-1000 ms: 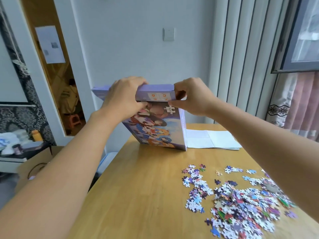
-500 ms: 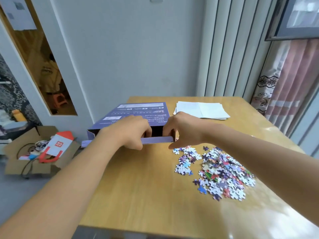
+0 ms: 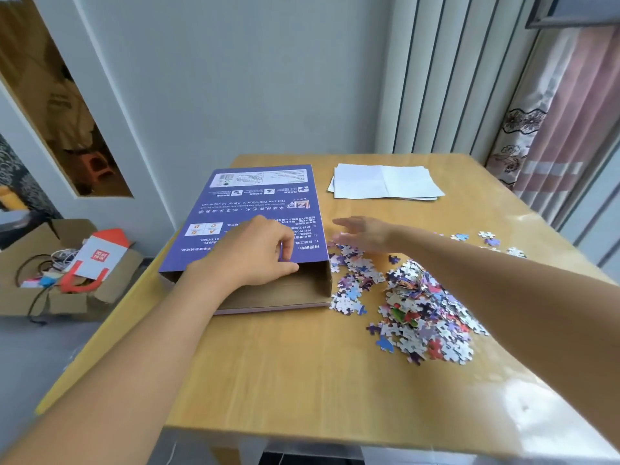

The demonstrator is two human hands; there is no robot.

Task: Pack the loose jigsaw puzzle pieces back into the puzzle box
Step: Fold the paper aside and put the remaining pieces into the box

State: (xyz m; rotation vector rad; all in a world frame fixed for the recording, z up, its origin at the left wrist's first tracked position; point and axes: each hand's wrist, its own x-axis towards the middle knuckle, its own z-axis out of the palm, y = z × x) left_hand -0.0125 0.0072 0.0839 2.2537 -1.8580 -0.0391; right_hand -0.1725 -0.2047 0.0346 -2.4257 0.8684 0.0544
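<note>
The puzzle box (image 3: 258, 209) lies flat on the surface (image 3: 285, 364), its open near end showing bare cardboard. The left hand (image 3: 255, 253) grips its top edge. The right hand (image 3: 365, 233) hovers with fingers spread above the loose puzzle pieces (image 3: 419, 307) beside the box.

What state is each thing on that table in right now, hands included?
Puzzle box: lying flat, near end open.
Puzzle pieces: loose heap on the table, outside the box.
Left hand: grips the box's open edge.
Right hand: open, over the pieces.
White papers: stacked flat.
</note>
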